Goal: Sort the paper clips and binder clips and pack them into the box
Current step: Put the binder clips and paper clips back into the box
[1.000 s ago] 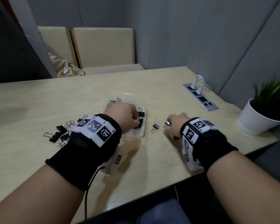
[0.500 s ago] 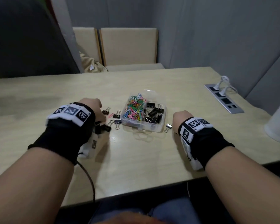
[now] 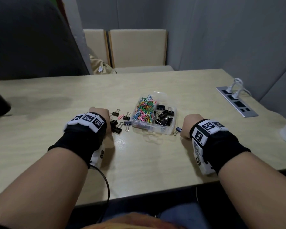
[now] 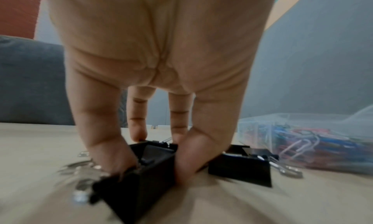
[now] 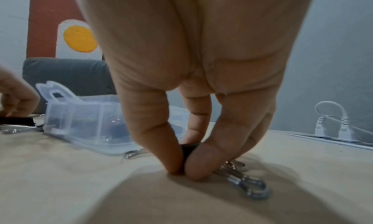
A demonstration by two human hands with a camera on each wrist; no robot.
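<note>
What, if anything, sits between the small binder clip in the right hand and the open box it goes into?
Nothing visible. The right hand pinches the small binder clip on the table just right of the clear box. The box has its lid open, and only bare tabletop lies between them.

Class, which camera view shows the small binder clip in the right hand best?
The right wrist view: the right hand pinches the small binder clip against the table, its wire handles plain. The head view shows only the clip's end beside the hand. The left wrist view does not show it.
</note>
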